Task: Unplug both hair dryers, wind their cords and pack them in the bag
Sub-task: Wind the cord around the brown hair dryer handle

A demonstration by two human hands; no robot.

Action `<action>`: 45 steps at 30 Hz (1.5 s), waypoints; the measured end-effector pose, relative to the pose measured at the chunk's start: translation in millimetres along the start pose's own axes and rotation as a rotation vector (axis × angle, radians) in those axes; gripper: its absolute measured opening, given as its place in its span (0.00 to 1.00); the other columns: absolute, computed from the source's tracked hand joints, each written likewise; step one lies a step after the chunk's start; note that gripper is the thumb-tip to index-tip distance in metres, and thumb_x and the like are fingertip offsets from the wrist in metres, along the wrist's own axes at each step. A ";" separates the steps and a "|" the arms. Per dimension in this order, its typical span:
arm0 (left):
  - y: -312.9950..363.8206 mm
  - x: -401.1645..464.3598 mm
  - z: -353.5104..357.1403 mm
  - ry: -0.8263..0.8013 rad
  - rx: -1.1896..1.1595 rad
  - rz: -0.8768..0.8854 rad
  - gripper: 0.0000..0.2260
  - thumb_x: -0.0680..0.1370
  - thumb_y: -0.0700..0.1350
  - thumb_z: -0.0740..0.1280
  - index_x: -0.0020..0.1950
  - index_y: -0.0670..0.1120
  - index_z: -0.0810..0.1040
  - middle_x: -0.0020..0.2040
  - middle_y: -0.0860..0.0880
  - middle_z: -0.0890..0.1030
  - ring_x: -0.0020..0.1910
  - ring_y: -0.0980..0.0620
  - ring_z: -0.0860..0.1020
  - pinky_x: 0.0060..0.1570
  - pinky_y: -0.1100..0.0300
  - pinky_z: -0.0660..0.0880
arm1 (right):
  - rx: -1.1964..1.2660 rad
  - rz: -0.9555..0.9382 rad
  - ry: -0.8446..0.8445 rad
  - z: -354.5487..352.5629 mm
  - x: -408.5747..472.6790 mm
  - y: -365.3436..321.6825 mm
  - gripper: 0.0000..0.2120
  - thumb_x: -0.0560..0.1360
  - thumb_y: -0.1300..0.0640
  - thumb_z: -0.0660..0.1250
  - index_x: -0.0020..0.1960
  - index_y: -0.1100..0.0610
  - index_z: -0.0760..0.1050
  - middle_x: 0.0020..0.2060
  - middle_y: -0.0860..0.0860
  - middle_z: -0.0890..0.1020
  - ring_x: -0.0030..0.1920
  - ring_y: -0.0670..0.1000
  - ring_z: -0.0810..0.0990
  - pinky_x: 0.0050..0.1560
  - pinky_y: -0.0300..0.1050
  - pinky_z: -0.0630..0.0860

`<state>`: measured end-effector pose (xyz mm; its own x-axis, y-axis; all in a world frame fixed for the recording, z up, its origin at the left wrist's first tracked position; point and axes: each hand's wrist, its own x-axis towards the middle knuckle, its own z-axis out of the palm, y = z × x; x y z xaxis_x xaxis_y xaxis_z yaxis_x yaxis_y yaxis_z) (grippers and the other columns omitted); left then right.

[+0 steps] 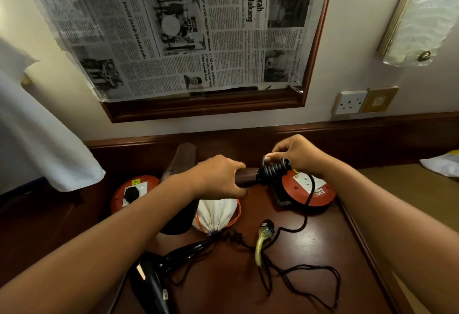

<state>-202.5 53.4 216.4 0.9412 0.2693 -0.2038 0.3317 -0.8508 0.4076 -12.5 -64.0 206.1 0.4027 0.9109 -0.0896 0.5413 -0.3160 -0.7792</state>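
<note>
My left hand (pixel 223 175) grips the handle of a brown hair dryer (pixel 182 162) held above the table. Several turns of its black cord (pixel 272 173) are wound round the handle's end. My right hand (pixel 295 154) pinches the cord at those turns. The rest of that cord hangs down over the right red socket reel (pixel 320 193) to a plug (pixel 267 226) lying on the table. A second, black hair dryer (pixel 159 271) lies at the front, its loose cord (pixel 310 281) spread over the table. A white drawstring bag (pixel 216 213) with an orange cord lies in the middle.
A left red socket reel (pixel 131 193) holds a black plug. The dark wooden table (pixel 323 244) meets the wall, which carries a wall socket (pixel 350 102) and a newspaper-covered frame (pixel 173 28). A white cloth (pixel 32 127) hangs at the left.
</note>
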 end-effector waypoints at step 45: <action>8.2 20.3 -2.5 0.091 -0.091 -0.142 0.12 0.72 0.55 0.71 0.39 0.50 0.72 0.34 0.51 0.76 0.33 0.51 0.76 0.32 0.57 0.71 | 0.670 0.164 -0.113 78.5 -51.1 37.5 0.22 0.74 0.39 0.58 0.31 0.55 0.66 0.24 0.50 0.61 0.24 0.48 0.58 0.24 0.39 0.59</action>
<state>-180.5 53.1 217.8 0.8849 0.4271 -0.1859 0.4625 -0.7580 0.4599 -70.7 -101.6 132.8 0.3416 0.8988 -0.2748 -0.1063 -0.2536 -0.9615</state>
